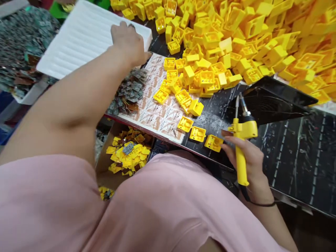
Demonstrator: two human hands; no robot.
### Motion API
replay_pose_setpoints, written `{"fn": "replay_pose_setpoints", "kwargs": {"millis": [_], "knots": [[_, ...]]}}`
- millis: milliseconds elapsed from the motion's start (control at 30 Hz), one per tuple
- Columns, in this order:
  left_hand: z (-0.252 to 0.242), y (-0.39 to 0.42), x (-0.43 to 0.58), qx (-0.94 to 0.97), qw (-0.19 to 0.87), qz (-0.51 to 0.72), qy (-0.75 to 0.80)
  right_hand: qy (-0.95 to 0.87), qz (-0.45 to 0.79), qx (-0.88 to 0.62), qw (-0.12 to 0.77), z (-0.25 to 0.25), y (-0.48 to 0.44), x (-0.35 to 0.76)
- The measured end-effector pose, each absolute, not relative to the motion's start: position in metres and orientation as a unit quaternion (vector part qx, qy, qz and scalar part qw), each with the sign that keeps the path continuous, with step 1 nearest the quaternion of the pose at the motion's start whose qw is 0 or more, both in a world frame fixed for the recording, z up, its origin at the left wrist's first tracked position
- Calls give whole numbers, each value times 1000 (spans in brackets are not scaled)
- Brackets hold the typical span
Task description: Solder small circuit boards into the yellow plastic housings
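My left hand (128, 43) reaches over the right end of a white ridged tray (86, 38), its fingers curled on top and its thumb at the edge. A yellow soldering gun (240, 154) with a metal tip rests in my right hand (250, 157), tip pointing away from me. The fingertips of that hand touch an open yellow housing (214, 142) near the table's front edge. Two more open housings, one in the middle (197, 133) and one further left (185, 124), form a row with it. Small grey circuit boards (131, 87) lie heaped below my left wrist.
A big pile of yellow housings (225, 28) covers the table's far side. Behind the soldering gun stands a black angled holder (273, 98). More boards (23, 45) fill a container at the left. Below the table edge, a cardboard box (105, 168) holds yellow pieces.
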State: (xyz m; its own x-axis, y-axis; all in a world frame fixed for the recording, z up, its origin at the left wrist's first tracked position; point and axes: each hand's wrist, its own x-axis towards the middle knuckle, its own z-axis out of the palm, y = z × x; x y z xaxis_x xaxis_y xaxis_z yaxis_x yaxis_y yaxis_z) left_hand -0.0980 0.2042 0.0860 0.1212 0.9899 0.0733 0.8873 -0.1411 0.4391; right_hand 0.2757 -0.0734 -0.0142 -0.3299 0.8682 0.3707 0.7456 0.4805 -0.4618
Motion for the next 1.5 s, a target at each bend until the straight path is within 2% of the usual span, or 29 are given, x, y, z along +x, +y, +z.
{"fn": "replay_pose_setpoints", "kwargs": {"millis": [33, 67, 167, 300, 400, 567, 833, 933, 1033, 1167, 1333, 1500], "knots": [[92, 178, -90, 761, 75, 98, 637, -814, 101, -487, 298, -13, -73, 272], [95, 149, -81, 794, 50, 45, 605, -822, 99, -472, 302, -12, -72, 269], [80, 68, -52, 870, 115, -8, 480, -846, 102, -432, 295, -16, -69, 261], [28, 13, -31, 930, 114, 39, 347, -852, 82, -432, 284, -25, -63, 256], [2, 2, -29, 930, 100, 68, 347, -849, 65, -443, 279, -28, -61, 252], [-7, -7, -23, 925, 85, 116, 352, -862, 45, -427, 270, -30, -55, 237], [-6, 19, 6, 941, 92, 136, 296, -856, -44, -409, 312, -34, -37, 236], [3, 34, -6, 901, 89, 170, 389, -853, -80, -398, 328, -37, -33, 240], [11, 49, -15, 837, 106, 139, 518, -844, -98, -402, 342, -41, -33, 241], [10, 68, 3, 853, 115, 70, 505, -838, -89, -409, 350, -43, -36, 236], [33, 96, 14, 863, 56, 51, 499, -849, -57, -389, 353, -39, -40, 231], [82, 157, -61, 787, -63, -37, 612, -826, -57, -409, 383, -42, -43, 238]]}}
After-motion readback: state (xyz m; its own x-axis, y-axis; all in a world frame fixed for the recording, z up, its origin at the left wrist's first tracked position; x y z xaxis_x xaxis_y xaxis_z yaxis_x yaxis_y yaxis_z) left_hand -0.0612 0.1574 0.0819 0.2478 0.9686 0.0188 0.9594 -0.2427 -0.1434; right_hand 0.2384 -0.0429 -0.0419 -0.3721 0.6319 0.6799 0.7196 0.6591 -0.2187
